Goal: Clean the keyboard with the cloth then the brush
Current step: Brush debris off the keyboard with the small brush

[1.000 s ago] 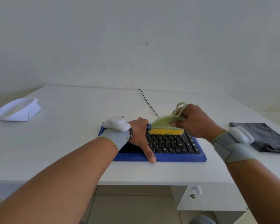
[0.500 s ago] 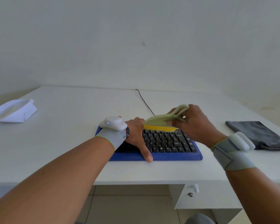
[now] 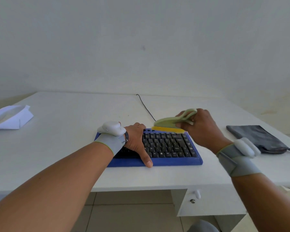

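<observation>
The white worktop (image 3: pixel 60 148) carries everything in play, and the blue keyboard (image 3: pixel 172 162) with black keys lies near its front edge, its black cable (image 3: pixel 145 106) running off toward the wall. Over the last second the brush (image 3: pixel 171 122) has travelled from the middle key rows, where its yellow bristles pressed down on the keys, back to the keyboard's far edge, and it now sits tilted with the bristles just over the top row, seemingly lifted or barely grazing. I judge this as the end of one sweep away from the person, so loosened dust is probably being pushed off the back edge, and another pass from the near rows likely follows. The right hand (image 3: pixel 203 129) grips the pale green looped handle with curled fingers. The left hand (image 3: pixel 136 141) stays flat on the keyboard's left part, fingers straight and thumb reaching the front rim, holding it steady. The dark grey cloth (image 3: pixel 256 138) lies set aside at the right of the worktop, which suggests the wiping stage is done. A folded white paper (image 3: pixel 10 117) rests far left
</observation>
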A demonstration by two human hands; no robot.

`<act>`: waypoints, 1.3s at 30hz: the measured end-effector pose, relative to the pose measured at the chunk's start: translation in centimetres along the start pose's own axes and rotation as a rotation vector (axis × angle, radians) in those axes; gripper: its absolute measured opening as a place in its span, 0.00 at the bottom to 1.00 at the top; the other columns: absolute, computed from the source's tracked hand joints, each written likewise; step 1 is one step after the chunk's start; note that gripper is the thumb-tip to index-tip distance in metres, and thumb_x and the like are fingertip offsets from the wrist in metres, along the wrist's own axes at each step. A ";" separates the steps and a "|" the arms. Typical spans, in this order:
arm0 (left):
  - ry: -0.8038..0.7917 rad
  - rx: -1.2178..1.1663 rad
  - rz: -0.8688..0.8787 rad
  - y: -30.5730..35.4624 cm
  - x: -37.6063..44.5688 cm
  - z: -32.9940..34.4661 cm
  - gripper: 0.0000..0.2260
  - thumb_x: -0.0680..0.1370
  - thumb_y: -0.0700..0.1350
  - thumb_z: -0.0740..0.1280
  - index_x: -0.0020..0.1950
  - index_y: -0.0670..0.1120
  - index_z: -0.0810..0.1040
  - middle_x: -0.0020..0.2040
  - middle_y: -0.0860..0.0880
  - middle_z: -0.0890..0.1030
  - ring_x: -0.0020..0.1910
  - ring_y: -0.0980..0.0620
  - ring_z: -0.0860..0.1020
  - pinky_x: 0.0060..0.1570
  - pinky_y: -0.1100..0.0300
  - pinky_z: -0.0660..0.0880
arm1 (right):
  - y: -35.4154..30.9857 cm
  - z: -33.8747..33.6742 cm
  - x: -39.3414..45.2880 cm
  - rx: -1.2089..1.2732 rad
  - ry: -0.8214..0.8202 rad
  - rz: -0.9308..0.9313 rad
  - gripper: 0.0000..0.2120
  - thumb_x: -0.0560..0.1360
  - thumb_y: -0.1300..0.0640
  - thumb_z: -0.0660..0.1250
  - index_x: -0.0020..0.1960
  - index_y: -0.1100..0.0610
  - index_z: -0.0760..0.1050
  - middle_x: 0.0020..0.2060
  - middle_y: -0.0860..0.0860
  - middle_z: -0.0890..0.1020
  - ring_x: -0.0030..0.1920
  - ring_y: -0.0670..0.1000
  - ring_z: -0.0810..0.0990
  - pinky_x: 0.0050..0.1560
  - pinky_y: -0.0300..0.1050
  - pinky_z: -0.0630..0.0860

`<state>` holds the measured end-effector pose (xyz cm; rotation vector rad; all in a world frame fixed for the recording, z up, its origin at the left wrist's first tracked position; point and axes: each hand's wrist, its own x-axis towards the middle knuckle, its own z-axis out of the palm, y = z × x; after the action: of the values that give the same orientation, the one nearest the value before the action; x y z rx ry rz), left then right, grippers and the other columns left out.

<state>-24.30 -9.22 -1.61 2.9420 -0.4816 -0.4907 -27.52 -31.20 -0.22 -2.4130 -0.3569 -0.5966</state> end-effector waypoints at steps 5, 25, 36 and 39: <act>0.004 0.016 0.004 -0.2 0.1 0.3 0.59 0.58 0.67 0.79 0.79 0.49 0.53 0.76 0.52 0.61 0.75 0.49 0.63 0.74 0.43 0.52 | 1.8 3.1 0.3 -0.014 -0.101 0.080 0.07 0.71 0.54 0.72 0.46 0.56 0.82 0.39 0.54 0.82 0.38 0.56 0.81 0.43 0.55 0.79; -0.018 -0.011 0.002 -0.3 0.3 0.3 0.60 0.59 0.66 0.80 0.80 0.49 0.50 0.78 0.52 0.58 0.76 0.48 0.61 0.74 0.46 0.54 | 3.9 2.0 0.5 -0.114 -0.075 0.118 0.09 0.72 0.56 0.72 0.51 0.56 0.82 0.44 0.56 0.82 0.44 0.57 0.80 0.47 0.51 0.78; -0.037 0.041 0.001 1.6 0.5 -0.3 0.64 0.58 0.67 0.79 0.81 0.48 0.44 0.81 0.51 0.50 0.79 0.48 0.54 0.75 0.44 0.50 | 2.5 -1.8 -0.3 -0.113 0.061 0.121 0.08 0.74 0.58 0.71 0.51 0.58 0.83 0.43 0.55 0.83 0.43 0.57 0.79 0.43 0.47 0.75; 0.004 0.007 0.054 3.3 1.1 0.0 0.65 0.58 0.68 0.79 0.81 0.50 0.42 0.81 0.52 0.49 0.80 0.49 0.52 0.75 0.41 0.44 | 1.8 -1.9 -1.4 -0.047 -0.042 0.123 0.06 0.73 0.59 0.71 0.50 0.58 0.83 0.43 0.51 0.82 0.42 0.53 0.79 0.39 0.37 0.73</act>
<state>-24.28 -12.67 -1.34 2.9272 -0.5621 -0.4778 -28.67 -33.96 -0.50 -2.4749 -0.2120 -0.5061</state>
